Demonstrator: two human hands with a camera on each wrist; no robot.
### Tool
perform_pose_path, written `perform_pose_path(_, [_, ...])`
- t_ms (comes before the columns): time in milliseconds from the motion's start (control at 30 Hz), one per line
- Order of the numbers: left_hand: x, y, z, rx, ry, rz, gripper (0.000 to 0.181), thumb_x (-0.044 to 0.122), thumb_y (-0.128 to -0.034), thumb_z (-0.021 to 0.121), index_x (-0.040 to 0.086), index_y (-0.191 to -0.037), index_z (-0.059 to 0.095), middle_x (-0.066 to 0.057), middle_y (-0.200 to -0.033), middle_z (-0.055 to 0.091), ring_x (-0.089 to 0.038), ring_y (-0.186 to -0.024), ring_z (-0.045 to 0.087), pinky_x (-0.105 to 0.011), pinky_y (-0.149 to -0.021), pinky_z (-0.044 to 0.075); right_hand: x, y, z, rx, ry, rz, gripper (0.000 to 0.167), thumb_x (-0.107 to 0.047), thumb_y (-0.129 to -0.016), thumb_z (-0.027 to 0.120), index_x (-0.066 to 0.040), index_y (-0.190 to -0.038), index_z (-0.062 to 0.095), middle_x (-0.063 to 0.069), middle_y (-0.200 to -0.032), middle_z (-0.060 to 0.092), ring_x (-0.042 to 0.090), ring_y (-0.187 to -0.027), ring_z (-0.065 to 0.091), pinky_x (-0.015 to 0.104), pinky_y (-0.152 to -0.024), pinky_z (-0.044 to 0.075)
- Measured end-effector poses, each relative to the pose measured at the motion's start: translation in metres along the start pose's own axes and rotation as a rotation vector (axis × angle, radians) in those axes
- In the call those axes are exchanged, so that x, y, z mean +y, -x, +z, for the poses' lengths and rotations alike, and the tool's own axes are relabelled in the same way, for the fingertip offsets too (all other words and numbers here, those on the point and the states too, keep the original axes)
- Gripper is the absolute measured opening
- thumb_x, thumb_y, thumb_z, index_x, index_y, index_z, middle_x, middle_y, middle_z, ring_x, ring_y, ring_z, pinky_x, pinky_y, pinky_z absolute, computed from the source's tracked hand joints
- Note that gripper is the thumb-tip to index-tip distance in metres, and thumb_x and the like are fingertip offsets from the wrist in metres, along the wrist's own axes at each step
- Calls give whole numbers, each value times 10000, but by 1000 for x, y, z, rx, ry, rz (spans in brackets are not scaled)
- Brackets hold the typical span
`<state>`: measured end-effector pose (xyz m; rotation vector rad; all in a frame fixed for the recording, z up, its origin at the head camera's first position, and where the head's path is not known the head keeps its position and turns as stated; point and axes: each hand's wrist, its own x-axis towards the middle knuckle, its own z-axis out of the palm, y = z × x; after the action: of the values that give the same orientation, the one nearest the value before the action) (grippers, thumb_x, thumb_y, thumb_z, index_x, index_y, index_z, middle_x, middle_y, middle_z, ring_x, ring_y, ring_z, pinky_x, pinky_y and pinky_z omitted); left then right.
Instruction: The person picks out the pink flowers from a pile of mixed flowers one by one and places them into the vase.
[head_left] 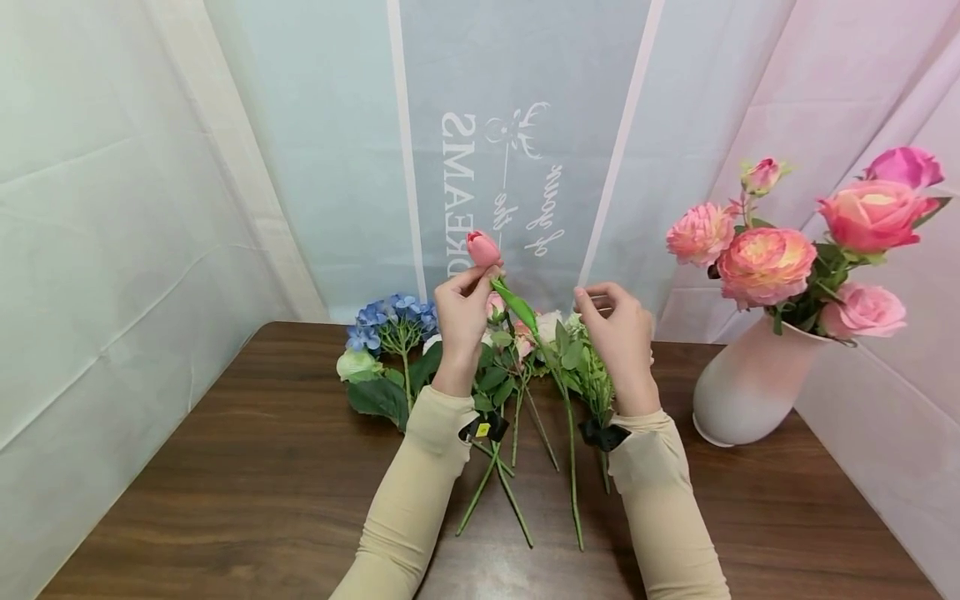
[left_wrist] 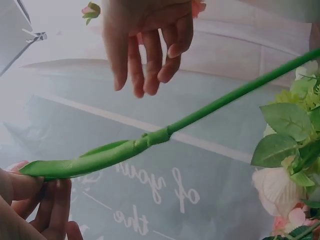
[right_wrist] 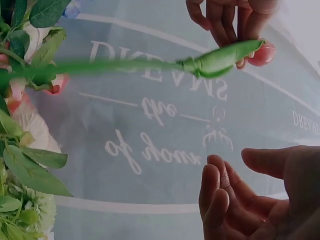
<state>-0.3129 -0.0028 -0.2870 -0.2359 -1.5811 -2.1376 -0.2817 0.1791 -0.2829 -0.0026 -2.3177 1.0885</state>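
A pink tulip with a long green stem is pinched just below its bloom by my left hand. In the left wrist view the thumb and fingers of the left hand hold it at the tip of its green leaf. The stem slants down toward the table in the head view. My right hand is raised to the right of the stem, touching nothing. In the right wrist view, the right hand has its fingers loosely bent and apart from the thumb, with the tulip bloom beyond it.
Blue hydrangea, a pale green rose and several other flowers with crossing stems lie on the wooden table beneath the hands. At the right stands a pink and white vase holding several pink flowers. A printed curtain hangs behind.
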Motion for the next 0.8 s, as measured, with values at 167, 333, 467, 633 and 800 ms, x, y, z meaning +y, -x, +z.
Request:
perform_pose_path(167, [2, 4, 2, -16, 50, 12, 201, 129, -874, 668, 30, -1034, 737, -164, -948, 726, -160, -930, 676, -324, -896, 527, -4, 3, -1, 26, -33, -64, 298, -374, -902, 635, -98, -988, 707, 88, -877, 732, 219, -770, 676, 306, -668, 495])
perform_pose_path(333, [3, 6, 4, -20, 88, 9, 200, 135, -882, 659, 25, -1029, 738, -165, -935, 727, -191, -963, 673, -310, -911, 520, -6, 4, -2, 48, -51, -111, 245, -351, -885, 666, -133, -982, 722, 43, -874, 738, 128, -730, 655, 160, -648, 480])
perform_pose_path(467, [0, 5, 6, -26, 156, -29, 209, 125, -880, 662, 2, -1034, 729, -138, -923, 733, -201, -978, 677, -315, -913, 519, -8, 6, -3, 15, -69, -141, 224, -339, -868, 690, -169, -1008, 727, 5, -914, 741, 88, -778, 662, 138, -667, 493])
perform_pose_path(633, [-5, 5, 9, -44, 228, -108, 232, 134, -881, 666, -15, -1051, 718, -70, -895, 743, -165, -907, 690, -241, -780, 530, -10, 8, -2, -58, -104, -181, 261, -320, -857, 707, -161, -1063, 724, 26, -968, 740, 144, -875, 687, 277, -738, 559])
perform_pose_path(800, [-3, 8, 13, -69, 220, -145, 241, 159, -896, 650, 4, -1070, 714, 6, -878, 746, -97, -862, 676, -228, -692, 458, -10, 7, -1, -102, -99, -204, 295, -324, -843, 722, -158, -1086, 720, 38, -986, 739, 172, -913, 684, 355, -768, 561])
